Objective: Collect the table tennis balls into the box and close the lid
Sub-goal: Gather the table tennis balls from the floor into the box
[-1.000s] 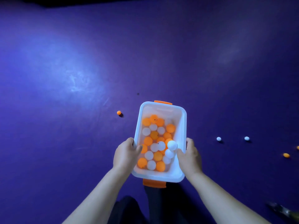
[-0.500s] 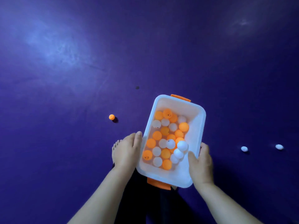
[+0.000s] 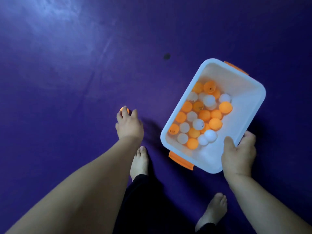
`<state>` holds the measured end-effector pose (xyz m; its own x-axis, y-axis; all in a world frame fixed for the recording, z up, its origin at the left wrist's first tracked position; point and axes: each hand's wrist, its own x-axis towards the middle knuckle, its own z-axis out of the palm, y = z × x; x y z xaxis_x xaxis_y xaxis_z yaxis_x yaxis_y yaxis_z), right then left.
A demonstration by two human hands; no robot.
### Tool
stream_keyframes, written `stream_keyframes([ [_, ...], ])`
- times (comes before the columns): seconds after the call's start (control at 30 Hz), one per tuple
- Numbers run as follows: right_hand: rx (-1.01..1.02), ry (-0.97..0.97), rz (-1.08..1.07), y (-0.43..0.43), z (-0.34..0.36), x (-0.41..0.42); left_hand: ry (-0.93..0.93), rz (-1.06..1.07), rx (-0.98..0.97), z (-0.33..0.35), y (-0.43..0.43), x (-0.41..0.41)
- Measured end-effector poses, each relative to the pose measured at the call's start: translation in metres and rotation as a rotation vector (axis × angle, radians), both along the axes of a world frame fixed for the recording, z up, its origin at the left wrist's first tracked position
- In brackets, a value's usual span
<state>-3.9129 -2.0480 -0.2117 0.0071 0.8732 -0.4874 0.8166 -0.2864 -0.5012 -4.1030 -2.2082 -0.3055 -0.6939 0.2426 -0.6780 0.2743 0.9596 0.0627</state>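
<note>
Dim, bluish light; pale glare on the purple floor (image 3: 55, 17) upper left, wide-angle stretching at edges.

A single wide-angle view comes from the person's head and faces steeply down onto the purple floor (image 3: 67, 81). It sits close above the arms, and both forearms run in from the bottom edge. The left grip (image 3: 129, 126) lies near mid-frame at an orange ball (image 3: 121, 110). The right grip (image 3: 238, 154) is on the white box (image 3: 244, 98), right of centre. The left foot (image 3: 139, 162) and right foot (image 3: 213, 211) show lower down.
</note>
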Motion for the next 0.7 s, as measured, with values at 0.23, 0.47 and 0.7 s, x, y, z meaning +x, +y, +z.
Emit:
stream_keyframes([
  [0.23, 0.036, -0.035, 0.004, -0.011, -0.035, -0.011, 0.006, 0.07, -0.022, -0.057, -0.018, -0.023],
  [0.47, 0.021, -0.067, -0.021, -0.017, -0.021, -0.019, 0.041, 0.18, 0.166, -0.014, 0.004, -0.018],
  [0.7, 0.012, -0.088, -0.087, -0.013, 0.042, -0.03, -0.138, 0.369, 0.698, 0.138, 0.059, 0.003],
])
